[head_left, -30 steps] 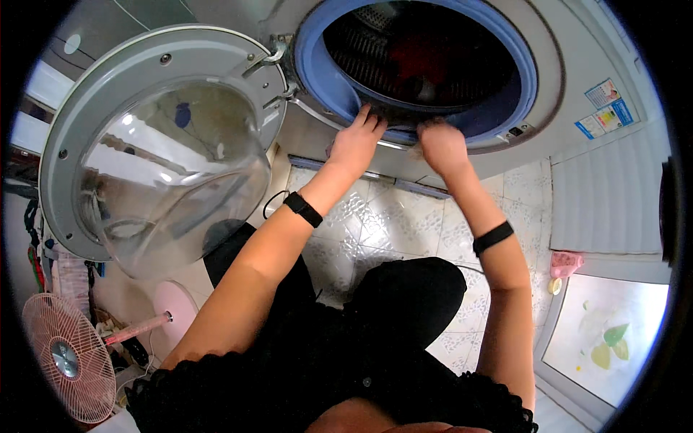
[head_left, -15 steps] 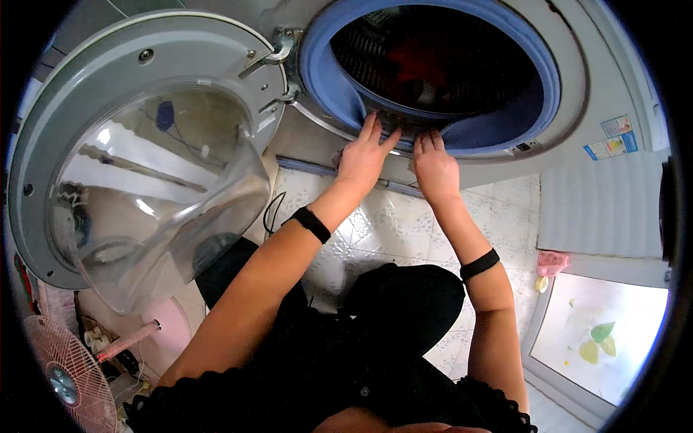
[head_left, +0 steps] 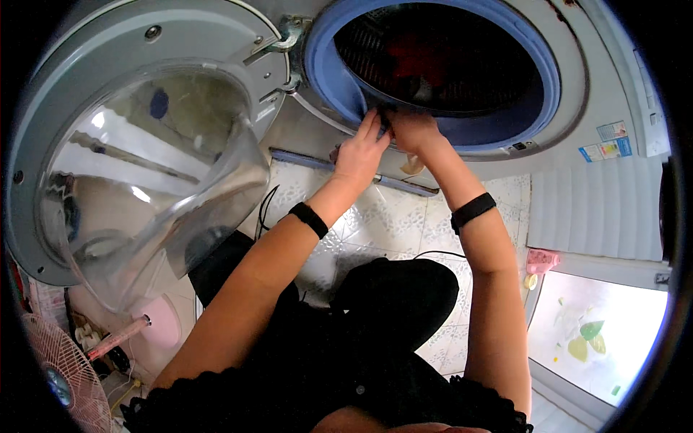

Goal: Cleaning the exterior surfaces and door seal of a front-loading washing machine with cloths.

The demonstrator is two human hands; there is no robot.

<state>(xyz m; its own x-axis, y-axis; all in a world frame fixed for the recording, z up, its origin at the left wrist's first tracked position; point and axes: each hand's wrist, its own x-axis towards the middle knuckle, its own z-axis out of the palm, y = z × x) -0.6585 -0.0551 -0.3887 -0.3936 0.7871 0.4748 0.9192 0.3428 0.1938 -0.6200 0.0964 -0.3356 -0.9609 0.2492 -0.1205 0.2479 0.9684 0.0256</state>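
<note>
The front-loading washing machine stands open, its blue rubber door seal (head_left: 538, 119) ringing the dark drum (head_left: 440, 61). Something red lies dimly inside the drum. My left hand (head_left: 361, 155) grips the lower lip of the seal, its fingers bent over the edge. Right beside it, my right hand (head_left: 415, 133) reaches into the fold of the seal with its fingers hidden and blurred. A pale beige cloth-like piece (head_left: 413, 166) sticks out under the right palm. A small dark purplish bit (head_left: 335, 153) shows beside the left hand, too little of it to name.
The round door (head_left: 155, 180) with its clear bowl swings out at my left. A pink fan (head_left: 61, 368) stands at the lower left. Below the machine a grey strip (head_left: 404, 185) lies on the tiled floor (head_left: 361, 216). A ribbed white panel (head_left: 599, 213) is at the right.
My right hand has moved left and up, from the outer rim into the seal's fold next to my left hand. The left hand keeps its place on the lip.
</note>
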